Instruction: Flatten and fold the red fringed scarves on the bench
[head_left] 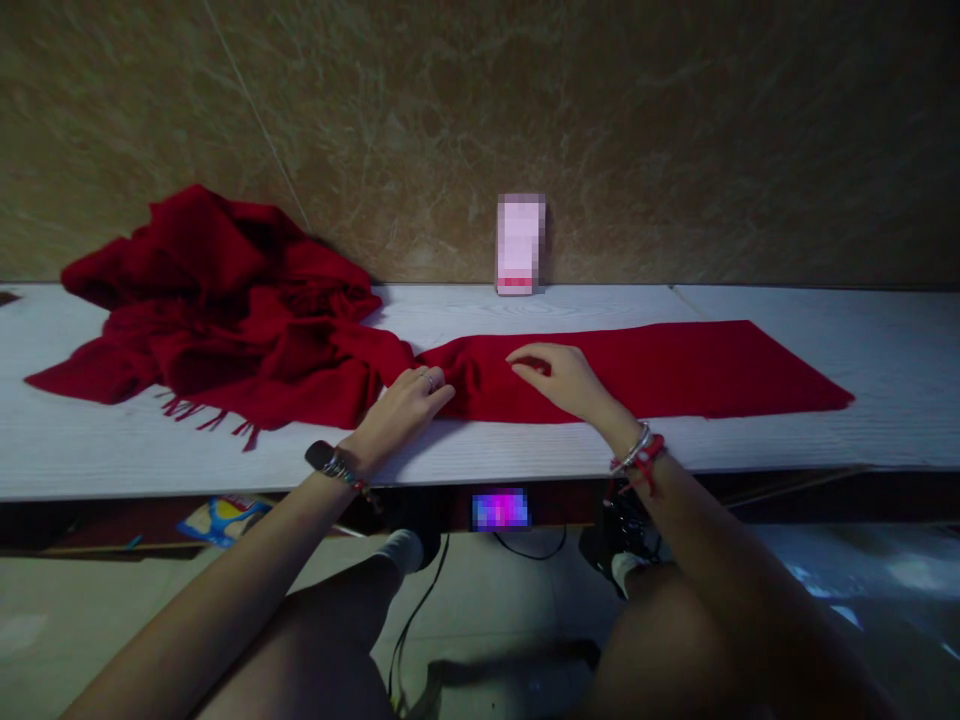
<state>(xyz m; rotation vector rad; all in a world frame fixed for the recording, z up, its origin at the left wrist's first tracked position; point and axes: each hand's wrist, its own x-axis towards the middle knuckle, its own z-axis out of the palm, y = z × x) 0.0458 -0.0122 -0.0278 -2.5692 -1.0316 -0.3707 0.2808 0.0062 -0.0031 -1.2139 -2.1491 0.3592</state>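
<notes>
A long red scarf (pixel 675 368) lies across the white table (pixel 90 450). Its right part is spread flat. Its left part is bunched in a heap (pixel 225 300) with fringe hanging toward the front edge. My left hand (pixel 401 405) rests on the scarf where the flat strip meets the heap, fingers curled against the cloth. My right hand (pixel 559 375) lies on the flat strip just to the right, fingertips pinching a fold of the fabric. A watch and bracelets sit on my wrists.
A pink box (pixel 520 245) stands against the brown marble wall at the back of the table. Under the table are cables, a blurred lit device (pixel 500 508) and a blue and yellow packet (pixel 221 518) on the floor. My knees show below.
</notes>
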